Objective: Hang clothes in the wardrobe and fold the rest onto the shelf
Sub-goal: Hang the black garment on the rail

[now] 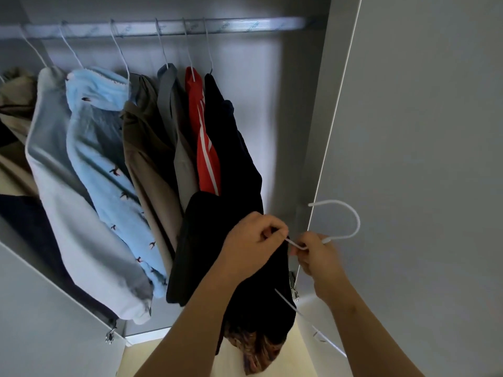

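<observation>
The grey wardrobe (304, 131) is standing open before you, its metal rail (163, 28) at twelve o'clock carrying a row of hung clothes (109, 159). At six o'clock a black garment (258, 317) is hanging from a white wire hanger (351, 216). Your left grip (253, 240) is pinching the hanger's wire; your right grip (318, 257), at its three o'clock, is clamping the neck.
</observation>
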`<state>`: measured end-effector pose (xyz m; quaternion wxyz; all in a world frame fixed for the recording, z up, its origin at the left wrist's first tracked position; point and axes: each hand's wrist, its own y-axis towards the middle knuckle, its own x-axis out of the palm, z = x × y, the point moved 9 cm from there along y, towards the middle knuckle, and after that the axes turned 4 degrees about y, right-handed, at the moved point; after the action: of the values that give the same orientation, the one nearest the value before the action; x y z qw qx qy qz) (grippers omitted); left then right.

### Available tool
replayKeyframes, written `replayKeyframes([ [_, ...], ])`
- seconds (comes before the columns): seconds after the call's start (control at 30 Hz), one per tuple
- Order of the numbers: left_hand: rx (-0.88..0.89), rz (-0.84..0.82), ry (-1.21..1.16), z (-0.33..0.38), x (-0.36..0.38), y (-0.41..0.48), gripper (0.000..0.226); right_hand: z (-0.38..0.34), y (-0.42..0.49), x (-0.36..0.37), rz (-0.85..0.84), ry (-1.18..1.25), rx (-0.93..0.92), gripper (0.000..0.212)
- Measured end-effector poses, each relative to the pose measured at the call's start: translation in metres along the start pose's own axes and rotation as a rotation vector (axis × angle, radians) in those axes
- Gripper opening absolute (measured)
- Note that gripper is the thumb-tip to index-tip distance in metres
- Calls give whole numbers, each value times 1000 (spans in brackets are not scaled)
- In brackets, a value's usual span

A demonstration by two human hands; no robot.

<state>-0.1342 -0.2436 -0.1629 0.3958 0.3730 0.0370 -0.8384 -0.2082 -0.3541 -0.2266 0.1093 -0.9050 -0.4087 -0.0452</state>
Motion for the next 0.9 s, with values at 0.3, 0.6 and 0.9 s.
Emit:
replayKeyframes([
  [0.3,264,128,619,22,-14,1,25,-43,-12,-27,243,-161,-296,28],
  [0.6,150,251,445,5,-53,0,19,-80,-51,2,338,-366,-737,24],
  [0.9,-12,363,281,-19,-92,-9,17,-19,-28,64,-138,-548,-409,22],
])
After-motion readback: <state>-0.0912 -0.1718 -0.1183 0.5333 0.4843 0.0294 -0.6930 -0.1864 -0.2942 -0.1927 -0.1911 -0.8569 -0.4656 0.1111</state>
